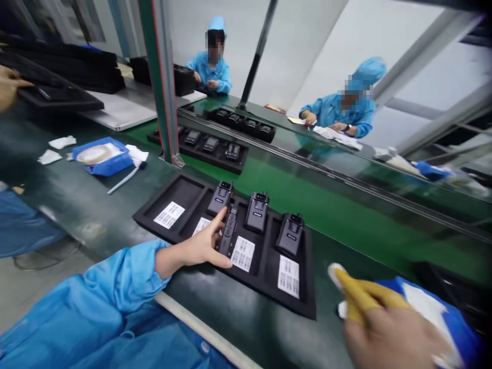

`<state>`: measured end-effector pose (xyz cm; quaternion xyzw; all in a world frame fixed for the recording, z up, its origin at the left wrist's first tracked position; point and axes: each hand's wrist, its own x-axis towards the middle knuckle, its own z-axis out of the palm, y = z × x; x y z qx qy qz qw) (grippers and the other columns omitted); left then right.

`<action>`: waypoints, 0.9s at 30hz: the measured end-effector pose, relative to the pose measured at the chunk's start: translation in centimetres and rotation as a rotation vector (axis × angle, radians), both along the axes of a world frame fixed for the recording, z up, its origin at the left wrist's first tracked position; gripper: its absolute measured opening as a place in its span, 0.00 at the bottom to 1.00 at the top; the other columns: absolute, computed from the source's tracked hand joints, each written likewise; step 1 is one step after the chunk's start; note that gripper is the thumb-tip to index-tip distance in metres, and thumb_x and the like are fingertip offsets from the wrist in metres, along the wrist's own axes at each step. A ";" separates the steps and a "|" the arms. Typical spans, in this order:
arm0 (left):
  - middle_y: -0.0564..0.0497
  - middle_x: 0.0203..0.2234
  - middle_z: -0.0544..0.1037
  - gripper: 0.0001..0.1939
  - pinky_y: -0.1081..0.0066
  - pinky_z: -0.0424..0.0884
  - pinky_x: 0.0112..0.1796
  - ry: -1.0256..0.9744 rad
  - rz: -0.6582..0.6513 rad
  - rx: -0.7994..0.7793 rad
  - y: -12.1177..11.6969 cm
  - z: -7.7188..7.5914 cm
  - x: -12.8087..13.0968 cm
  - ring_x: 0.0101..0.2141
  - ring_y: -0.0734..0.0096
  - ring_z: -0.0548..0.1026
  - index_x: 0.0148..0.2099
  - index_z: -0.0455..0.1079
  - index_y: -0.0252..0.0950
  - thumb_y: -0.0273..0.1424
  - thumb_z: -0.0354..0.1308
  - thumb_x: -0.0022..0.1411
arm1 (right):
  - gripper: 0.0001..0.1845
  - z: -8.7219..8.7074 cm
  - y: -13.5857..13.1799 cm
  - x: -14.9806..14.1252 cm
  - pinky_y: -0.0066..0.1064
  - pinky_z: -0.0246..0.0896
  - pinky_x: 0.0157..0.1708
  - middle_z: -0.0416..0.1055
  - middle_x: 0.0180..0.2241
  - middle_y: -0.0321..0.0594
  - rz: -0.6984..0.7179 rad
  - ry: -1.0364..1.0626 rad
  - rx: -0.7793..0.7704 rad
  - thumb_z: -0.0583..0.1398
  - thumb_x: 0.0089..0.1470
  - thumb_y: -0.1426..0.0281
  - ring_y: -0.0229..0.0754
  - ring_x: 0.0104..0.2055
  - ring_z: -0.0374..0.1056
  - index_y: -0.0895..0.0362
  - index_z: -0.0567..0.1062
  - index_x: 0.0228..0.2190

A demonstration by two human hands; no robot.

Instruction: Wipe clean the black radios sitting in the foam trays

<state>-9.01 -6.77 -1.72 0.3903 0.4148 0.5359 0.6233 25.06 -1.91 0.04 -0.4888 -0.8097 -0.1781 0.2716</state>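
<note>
1. My left hand (196, 251) extends over the near tray edge; its fingers (220, 220) close narrowly around a black handheld radio (228, 231) in a black tray (172, 192).
2. My right hand (388, 333) pinches a yellow cloth (359, 297), fingers narrow.
3. The table (246, 328) spans the gap between my hands, with a pale rail (200, 328) along its near edge.

Four black handheld radios (257, 211) on the near black foam tray (180, 190), folks, and four white printed labels (243, 253)!
</note>
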 end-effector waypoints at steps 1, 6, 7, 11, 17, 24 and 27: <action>0.41 0.60 0.54 0.72 0.61 0.69 0.45 -0.002 -0.007 0.007 -0.1 -0.2 0.0 0.48 0.59 0.69 0.68 0.28 0.52 0.26 0.74 0.32 | 0.13 0.3 -0.6 -3.1 0.44 0.50 0.35 0.69 0.34 0.49 0.162 -0.011 0.023 0.52 0.47 0.73 0.49 0.33 0.62 0.54 0.76 0.26; 0.41 0.59 0.59 0.71 0.60 0.66 0.50 0.017 -0.100 0.070 -0.5 -1.0 -0.1 0.50 0.58 0.69 0.68 0.24 0.48 0.28 0.74 0.37 | 0.25 1.3 -2.3 -13.7 0.41 0.47 0.42 0.71 0.36 0.39 0.544 0.045 -0.028 0.52 0.44 0.82 0.44 0.37 0.62 0.47 0.75 0.40; 0.41 0.58 0.61 0.71 0.60 0.65 0.51 0.029 -0.112 0.086 -0.5 -1.1 -0.2 0.51 0.58 0.69 0.68 0.23 0.47 0.28 0.74 0.38 | 0.27 1.3 -2.4 -14.6 0.41 0.46 0.42 0.71 0.36 0.38 0.573 0.050 -0.053 0.52 0.44 0.82 0.44 0.37 0.62 0.46 0.74 0.42; 0.42 0.56 0.64 0.70 0.60 0.63 0.53 0.132 -0.105 0.137 -0.5 -1.3 -0.3 0.53 0.55 0.68 0.69 0.24 0.42 0.29 0.73 0.38 | 0.29 0.7 -2.3 -16.0 0.43 0.44 0.44 0.72 0.37 0.36 0.607 0.044 -0.122 0.53 0.41 0.83 0.44 0.38 0.62 0.44 0.75 0.41; 0.42 0.56 0.63 0.68 0.61 0.64 0.51 0.170 -0.128 0.156 -0.6 -1.4 -0.2 0.52 0.56 0.68 0.69 0.24 0.44 0.25 0.71 0.39 | 0.34 1.1 -3.2 -16.4 0.43 0.43 0.43 0.71 0.33 0.36 0.667 0.089 -0.228 0.51 0.41 0.85 0.43 0.35 0.62 0.43 0.73 0.46; 0.41 0.58 0.60 0.68 0.59 0.64 0.52 0.126 -0.133 0.132 -0.4 -1.3 -0.2 0.54 0.53 0.67 0.69 0.26 0.44 0.26 0.71 0.39 | 0.31 0.8 -2.6 -16.7 0.44 0.42 0.43 0.72 0.35 0.38 0.584 0.123 -0.233 0.52 0.43 0.85 0.45 0.37 0.62 0.43 0.75 0.42; 0.42 0.56 0.62 0.68 0.61 0.67 0.49 0.099 -0.151 0.122 -0.5 -1.3 -0.1 0.51 0.55 0.70 0.69 0.26 0.45 0.24 0.71 0.39 | 0.33 0.7 -2.8 -16.6 0.43 0.44 0.42 0.71 0.34 0.37 0.644 0.133 -0.290 0.52 0.43 0.84 0.44 0.36 0.62 0.41 0.73 0.46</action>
